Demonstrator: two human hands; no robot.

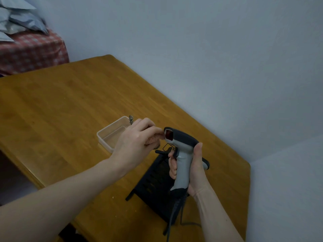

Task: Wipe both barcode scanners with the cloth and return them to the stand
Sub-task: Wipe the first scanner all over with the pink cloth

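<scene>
My right hand (194,169) grips the grey handle of a barcode scanner (182,151), held upright above the black stand (155,182), its dark head and red window facing left. My left hand (136,140) holds a bunched pinkish cloth (153,139) with a checked edge against the scanner's window. A second scanner (205,163) shows only as a dark curved part behind my right hand. The held scanner's cable (174,213) hangs down over the stand.
A clear plastic box (111,133) sits on the wooden table (70,102) just left of my left hand. The wall runs along the table's right edge. A red checked cover (33,51) with grey bags lies at the far left.
</scene>
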